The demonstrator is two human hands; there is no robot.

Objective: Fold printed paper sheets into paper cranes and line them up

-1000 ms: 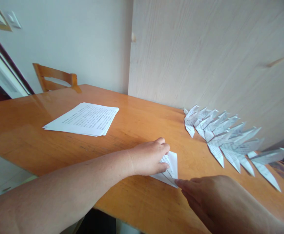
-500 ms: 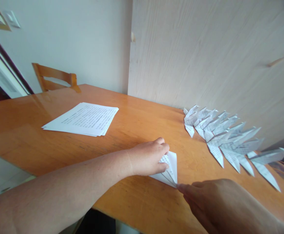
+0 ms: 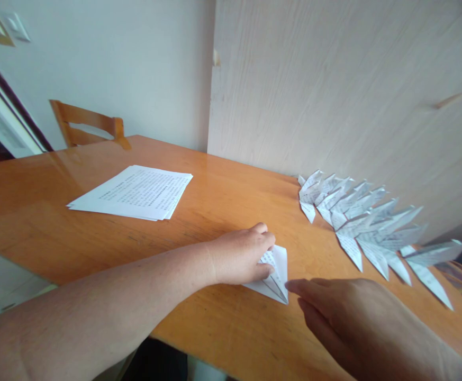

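Observation:
A small folded sheet of printed paper lies on the wooden table, its pointed corner toward the front right. My left hand rests on the left part of it with curled fingers, pressing it against the tabletop and hiding much of it. My right hand is just right of the paper, its index fingertip at the right edge. The fingers of this hand are stretched out, with nothing seen in them.
A stack of printed sheets lies on the table at the left. Several folded paper pieces stand in rows at the right. Behind are a wooden chair and a pale wood panel.
My right hand has shifted slightly up, from the paper's pointed corner to along its right edge. My left hand stays on the paper.

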